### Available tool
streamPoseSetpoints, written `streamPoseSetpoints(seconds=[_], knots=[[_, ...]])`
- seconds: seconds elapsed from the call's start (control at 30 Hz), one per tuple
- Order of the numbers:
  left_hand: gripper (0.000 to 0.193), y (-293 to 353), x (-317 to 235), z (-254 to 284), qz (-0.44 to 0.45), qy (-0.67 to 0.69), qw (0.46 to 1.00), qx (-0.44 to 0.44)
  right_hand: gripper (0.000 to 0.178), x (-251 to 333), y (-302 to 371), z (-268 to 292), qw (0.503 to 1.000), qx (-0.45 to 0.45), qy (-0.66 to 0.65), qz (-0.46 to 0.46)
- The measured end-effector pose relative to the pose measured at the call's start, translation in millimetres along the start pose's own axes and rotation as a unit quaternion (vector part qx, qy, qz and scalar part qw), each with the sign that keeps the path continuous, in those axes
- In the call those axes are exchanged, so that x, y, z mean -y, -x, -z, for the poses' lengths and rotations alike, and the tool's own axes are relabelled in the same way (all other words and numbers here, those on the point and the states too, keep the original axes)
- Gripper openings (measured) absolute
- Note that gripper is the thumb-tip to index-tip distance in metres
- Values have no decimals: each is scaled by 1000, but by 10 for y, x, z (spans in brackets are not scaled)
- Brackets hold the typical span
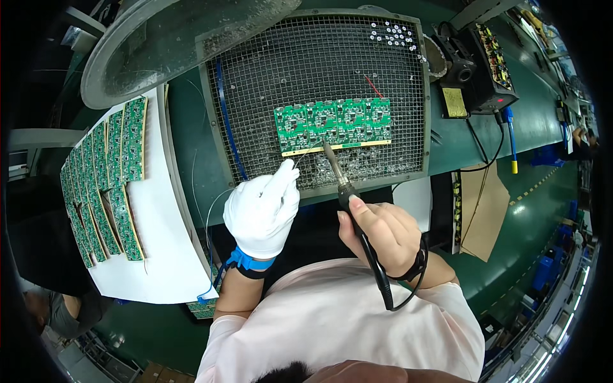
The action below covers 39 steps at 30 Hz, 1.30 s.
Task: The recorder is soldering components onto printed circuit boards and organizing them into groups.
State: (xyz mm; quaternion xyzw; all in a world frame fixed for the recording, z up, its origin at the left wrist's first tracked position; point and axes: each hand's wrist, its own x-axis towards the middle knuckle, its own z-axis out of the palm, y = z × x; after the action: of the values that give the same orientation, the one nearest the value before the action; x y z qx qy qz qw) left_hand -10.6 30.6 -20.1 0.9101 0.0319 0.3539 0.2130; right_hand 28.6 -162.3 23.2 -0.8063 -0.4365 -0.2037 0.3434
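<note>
Green circuit board (348, 126): left hand (263, 209) pinches thin wire (308, 153), right hand (388, 235) grips soldering iron (345, 189); tip (327, 148) contact is hard to judge, so steady it at the near edge.

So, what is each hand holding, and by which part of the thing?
The right hand holds the soldering iron by its black handle. The gloved left hand seems to pinch a thin wire just behind its forward end.

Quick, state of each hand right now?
Left hand: gloved, closed, holding a thin wire.
Right hand: bare, closed on the soldering iron, tip at the green board's near edge.
</note>
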Motion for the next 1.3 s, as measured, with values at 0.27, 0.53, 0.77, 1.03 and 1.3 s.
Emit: streamPoseSetpoints(seconds=[0.27,0.53,0.77,1.03,1.3], knots=[[35,-32,4,-31,-21,1,1000,0,34,78,-54,42,999,6,-24,-45],[34,-45,-31,-9,-25,-20,999,30,29,120,-43,44,996,-15,-40,-83],[30,20,-73,34,47,46,998,10,26,162,-61,79,989,-23,-58,-134],[24,76,-17,97,47,69,996,-10,26,154,-70,88,988,-35,-71,-133],[34,218,136,81,25,94,995,12,26,115,-6,152,988,-36,-72,-134]])
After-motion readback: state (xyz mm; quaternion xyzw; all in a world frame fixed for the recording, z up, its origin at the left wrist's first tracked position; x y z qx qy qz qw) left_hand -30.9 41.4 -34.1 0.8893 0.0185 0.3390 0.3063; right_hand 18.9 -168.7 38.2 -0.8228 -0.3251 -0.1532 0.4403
